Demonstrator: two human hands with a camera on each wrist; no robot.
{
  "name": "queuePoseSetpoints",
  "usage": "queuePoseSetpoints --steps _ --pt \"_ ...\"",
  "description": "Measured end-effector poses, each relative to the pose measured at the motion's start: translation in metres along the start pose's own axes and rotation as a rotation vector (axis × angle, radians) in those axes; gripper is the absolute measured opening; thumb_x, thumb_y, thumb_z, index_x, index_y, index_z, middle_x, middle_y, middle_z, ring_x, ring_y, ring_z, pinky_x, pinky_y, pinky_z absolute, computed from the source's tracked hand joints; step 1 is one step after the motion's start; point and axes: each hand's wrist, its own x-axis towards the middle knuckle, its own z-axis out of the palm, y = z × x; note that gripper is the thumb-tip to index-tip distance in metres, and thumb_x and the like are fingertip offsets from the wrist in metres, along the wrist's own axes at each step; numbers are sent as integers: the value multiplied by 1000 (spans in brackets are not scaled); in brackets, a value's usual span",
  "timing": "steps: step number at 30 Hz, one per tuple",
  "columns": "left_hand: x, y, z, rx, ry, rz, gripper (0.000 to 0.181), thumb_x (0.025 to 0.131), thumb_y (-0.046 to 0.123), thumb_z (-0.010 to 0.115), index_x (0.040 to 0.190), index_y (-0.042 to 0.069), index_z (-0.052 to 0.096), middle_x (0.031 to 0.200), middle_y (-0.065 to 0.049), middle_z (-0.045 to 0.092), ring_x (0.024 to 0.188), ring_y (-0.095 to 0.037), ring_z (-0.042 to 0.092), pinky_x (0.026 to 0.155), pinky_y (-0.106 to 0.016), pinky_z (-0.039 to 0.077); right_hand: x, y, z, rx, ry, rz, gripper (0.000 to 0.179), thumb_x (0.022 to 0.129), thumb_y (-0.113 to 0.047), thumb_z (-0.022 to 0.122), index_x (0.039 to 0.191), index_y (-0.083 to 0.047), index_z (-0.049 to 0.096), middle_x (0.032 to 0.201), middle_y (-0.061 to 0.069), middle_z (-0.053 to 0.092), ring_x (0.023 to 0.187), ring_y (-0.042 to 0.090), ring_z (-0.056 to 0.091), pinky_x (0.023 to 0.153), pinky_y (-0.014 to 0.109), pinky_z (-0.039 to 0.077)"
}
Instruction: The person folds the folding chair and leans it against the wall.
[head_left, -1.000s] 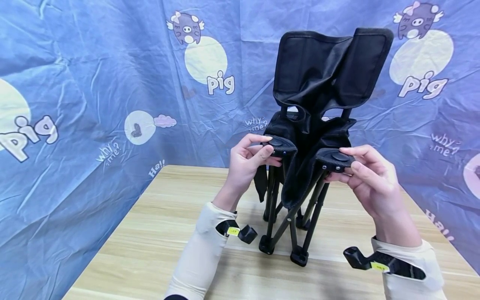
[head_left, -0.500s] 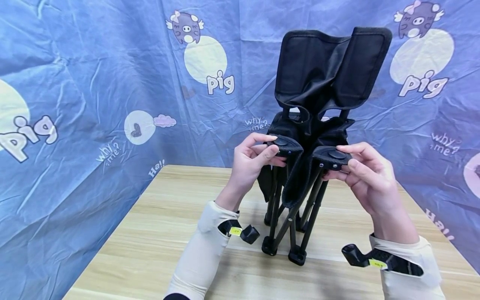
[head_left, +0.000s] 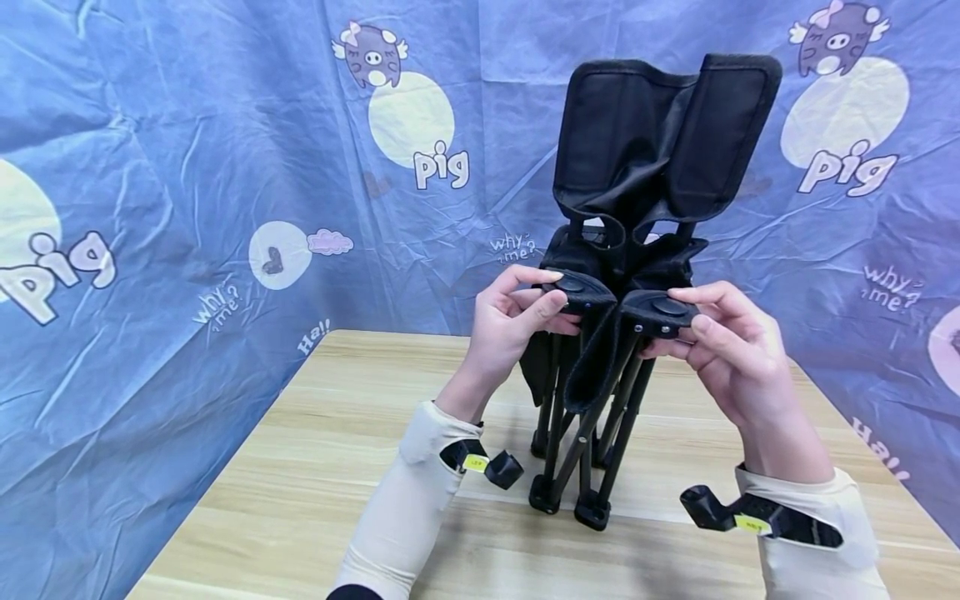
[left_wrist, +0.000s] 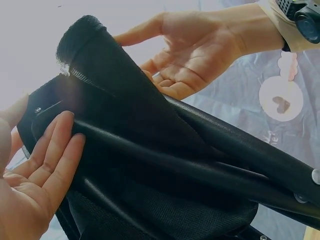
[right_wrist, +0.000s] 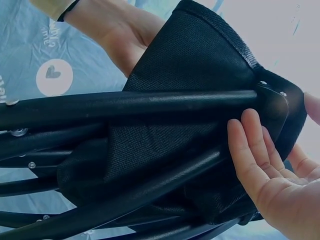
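Observation:
A small black folding chair [head_left: 637,142] stands upright, partly folded, its fabric seat [head_left: 590,375] sagging into a narrow V between two front corners. My left hand [head_left: 510,321] pinches the left front corner piece [head_left: 576,289], thumb and index finger at its edge. With thumb on the near edge and index finger on top, my right hand [head_left: 731,346] grips the right front corner piece [head_left: 657,312]. Both wrist views show fingers curled beneath the corners, near the dark tubes [right_wrist: 175,102] and the mesh underside [left_wrist: 150,130]. The two corners nearly meet.
The chair's feet [head_left: 592,510] rest on a light wood table [head_left: 315,467]. Behind and beside the table hangs a blue pig-print cloth [head_left: 225,150]. A camera mount is strapped to each wrist, outside the cream sleeves [head_left: 408,492].
Both hands have moved toward each other, bringing the front corners closer together. The front legs stand nearer each other, and the backrest has narrowed slightly.

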Motion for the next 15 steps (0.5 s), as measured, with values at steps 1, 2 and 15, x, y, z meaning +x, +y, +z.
queuePoseSetpoints --steps 1,2,15 --pt "0 0 0 -1 -1 -1 54 92 21 73 116 -19 45 95 -29 70 72 -21 73 74 -46 61 0 0 0 4 0 0 37 96 18 24 127 24 44 119 35 61 99 41 68 86 49 58" --pt "0 0 1 -1 -3 0 50 93 17 71 116 -19 45 95 -30 69 72 -21 73 74 -46 61 0 1 0 7 0 -1 37 96 18 24 127 24 44 118 35 61 99 41 68 86 49 58" --pt "1 0 2 13 -30 -7 45 96 13 67 118 -19 44 99 -44 62 72 -21 73 75 -52 60 3 1 0 7 -10 5 38 96 18 23 127 24 44 118 35 60 99 42 68 86 48 58"
